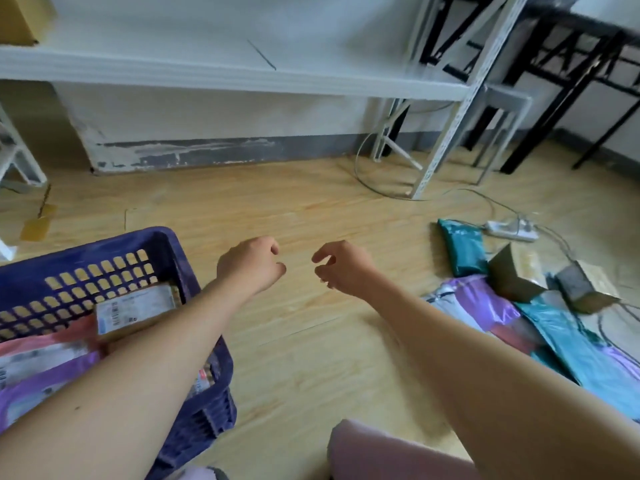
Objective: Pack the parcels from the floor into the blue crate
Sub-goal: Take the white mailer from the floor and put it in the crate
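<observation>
Hovering over bare floor, we hold our left hand (249, 265) and right hand (341, 268) loosely curled and empty, probably between loads. The blue crate (34, 271) at left already holds parcels; a teal mailer (462, 247), a purple mailer (485, 299) and cardboard boxes (512, 275) wait on the floor at right.

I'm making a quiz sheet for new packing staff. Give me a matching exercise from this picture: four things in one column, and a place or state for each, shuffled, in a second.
Things
1. crate
2. power strip
3. far teal bag
4. left hand

Places or states
A. empty, fingers loosely curled, above bare floor
B. white, on the floor at the far right
C. at the left, parcels already inside
D. flat on the floor at the right, not yet packed

Pairs: 1-C, 2-B, 3-D, 4-A
</observation>
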`<state>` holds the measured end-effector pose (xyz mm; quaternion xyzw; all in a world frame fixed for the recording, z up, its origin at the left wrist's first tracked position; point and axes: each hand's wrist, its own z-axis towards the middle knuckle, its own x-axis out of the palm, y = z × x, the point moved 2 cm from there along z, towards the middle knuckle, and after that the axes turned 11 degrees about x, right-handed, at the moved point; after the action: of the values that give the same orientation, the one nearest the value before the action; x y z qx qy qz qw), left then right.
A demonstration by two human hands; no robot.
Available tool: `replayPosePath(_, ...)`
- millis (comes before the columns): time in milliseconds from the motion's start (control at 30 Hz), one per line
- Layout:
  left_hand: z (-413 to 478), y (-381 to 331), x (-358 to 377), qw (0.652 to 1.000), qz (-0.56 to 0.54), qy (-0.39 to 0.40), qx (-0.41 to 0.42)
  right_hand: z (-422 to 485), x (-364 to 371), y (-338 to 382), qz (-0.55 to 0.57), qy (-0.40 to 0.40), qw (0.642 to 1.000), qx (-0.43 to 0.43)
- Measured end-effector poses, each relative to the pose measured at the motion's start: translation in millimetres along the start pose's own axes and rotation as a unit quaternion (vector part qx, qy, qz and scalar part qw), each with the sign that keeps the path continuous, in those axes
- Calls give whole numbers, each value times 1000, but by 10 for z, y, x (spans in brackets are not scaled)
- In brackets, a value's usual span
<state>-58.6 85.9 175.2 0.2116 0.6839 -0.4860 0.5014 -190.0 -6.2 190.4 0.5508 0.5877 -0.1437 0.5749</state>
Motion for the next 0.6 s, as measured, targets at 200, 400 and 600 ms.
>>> replayPosePath(200, 167, -414, 284, 998, -39, 31, 33, 103, -213, -805, -16, -11, 995, 97)
replayPosePath(400, 365, -952, 732, 992, -36, 92, 75, 133, -408, -1323, 3, -24, 991, 135)
replayPosePath(600, 539, -1686, 1170, 983, -39, 110, 140, 92, -613, -1857, -27, -49, 986, 154)
